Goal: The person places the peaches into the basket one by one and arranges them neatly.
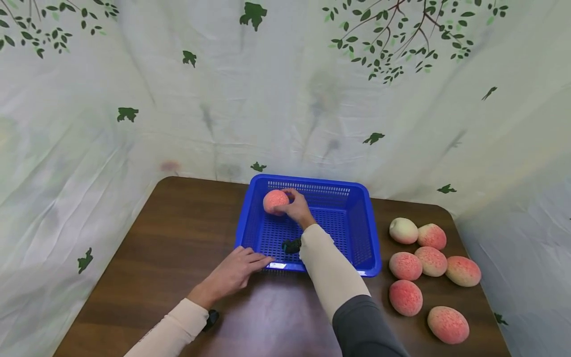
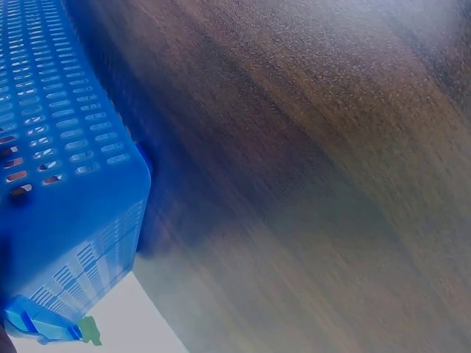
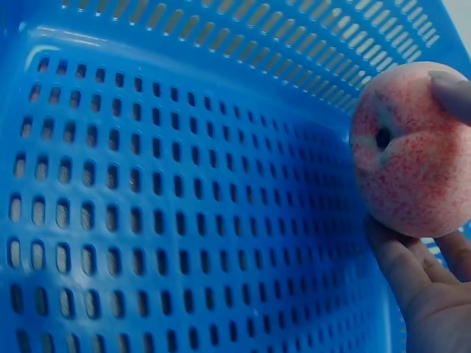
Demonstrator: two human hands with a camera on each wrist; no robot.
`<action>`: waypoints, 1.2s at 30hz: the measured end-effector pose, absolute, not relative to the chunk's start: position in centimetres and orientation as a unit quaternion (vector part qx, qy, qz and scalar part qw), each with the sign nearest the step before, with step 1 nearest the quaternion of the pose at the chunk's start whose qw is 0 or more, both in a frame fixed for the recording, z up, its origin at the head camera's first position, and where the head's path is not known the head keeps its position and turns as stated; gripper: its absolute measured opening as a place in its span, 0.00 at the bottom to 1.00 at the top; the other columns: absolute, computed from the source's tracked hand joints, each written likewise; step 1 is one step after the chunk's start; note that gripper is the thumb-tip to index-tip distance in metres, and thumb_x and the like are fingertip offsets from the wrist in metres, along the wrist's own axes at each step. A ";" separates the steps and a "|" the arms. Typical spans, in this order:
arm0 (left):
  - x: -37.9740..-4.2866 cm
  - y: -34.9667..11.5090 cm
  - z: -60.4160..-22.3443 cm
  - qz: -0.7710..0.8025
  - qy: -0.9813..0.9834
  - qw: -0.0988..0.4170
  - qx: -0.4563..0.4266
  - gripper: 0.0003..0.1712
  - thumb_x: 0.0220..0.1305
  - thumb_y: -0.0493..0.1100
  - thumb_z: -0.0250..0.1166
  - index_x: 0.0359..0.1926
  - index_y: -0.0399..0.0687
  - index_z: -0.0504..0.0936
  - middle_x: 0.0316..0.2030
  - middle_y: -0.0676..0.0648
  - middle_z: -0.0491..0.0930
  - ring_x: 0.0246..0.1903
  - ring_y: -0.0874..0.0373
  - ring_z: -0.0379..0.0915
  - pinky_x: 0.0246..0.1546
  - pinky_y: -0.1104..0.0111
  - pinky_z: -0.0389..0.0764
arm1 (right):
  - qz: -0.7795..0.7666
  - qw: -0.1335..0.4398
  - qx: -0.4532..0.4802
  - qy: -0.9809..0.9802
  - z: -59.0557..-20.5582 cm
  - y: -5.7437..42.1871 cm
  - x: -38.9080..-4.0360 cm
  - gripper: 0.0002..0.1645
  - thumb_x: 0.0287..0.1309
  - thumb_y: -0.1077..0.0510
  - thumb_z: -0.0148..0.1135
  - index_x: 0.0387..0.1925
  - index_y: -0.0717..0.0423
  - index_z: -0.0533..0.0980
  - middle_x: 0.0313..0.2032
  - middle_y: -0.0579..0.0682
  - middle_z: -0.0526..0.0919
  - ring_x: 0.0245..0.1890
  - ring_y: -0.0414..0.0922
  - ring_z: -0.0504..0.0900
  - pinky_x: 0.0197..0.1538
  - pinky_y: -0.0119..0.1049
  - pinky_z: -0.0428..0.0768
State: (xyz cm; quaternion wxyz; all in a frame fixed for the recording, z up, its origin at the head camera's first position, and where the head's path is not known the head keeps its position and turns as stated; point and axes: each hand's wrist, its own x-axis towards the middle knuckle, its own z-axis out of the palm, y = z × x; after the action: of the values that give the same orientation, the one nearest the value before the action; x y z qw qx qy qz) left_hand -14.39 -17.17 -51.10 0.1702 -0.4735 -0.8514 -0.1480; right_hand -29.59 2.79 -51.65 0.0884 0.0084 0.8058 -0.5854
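My right hand (image 1: 296, 208) holds a pink peach (image 1: 275, 202) inside the blue plastic basket (image 1: 373, 238), toward its far left corner. In the right wrist view the thumb lies on one side of the peach (image 3: 412, 151) and the fingers curl under the other, with the dark stem hollow showing. My left hand (image 1: 234, 272) rests at the basket's near left corner, fingers laid over the rim. The left wrist view catches the outside of the basket wall (image 2: 66, 213); most of that hand is hidden there.
Several peaches lie on the brown table (image 1: 192, 223) to the right of the basket, among them a pale one (image 1: 403, 230) at the back and a large one (image 1: 448, 325) nearest me. A white cloth (image 1: 285, 99) with printed leaves hangs close behind the table.
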 end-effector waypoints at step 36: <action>-14.2 -16.9 -51.0 -0.149 -0.860 0.156 -0.462 0.24 0.54 0.31 0.64 0.53 0.48 0.83 0.41 0.53 0.84 0.37 0.56 0.74 0.36 0.65 0.70 | -0.508 0.124 0.000 0.852 -49.0 3.8 -29.2 0.50 0.50 0.53 0.73 0.71 0.54 0.58 0.67 0.61 0.64 0.67 0.57 0.64 0.61 0.52 0.68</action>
State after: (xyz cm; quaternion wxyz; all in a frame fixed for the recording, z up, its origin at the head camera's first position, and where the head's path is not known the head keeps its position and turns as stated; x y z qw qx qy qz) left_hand -14.20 -16.89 -51.00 0.1562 -0.4624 -0.8600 -0.1488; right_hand -29.20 3.84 -49.02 0.1236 -0.0004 0.8521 -0.5085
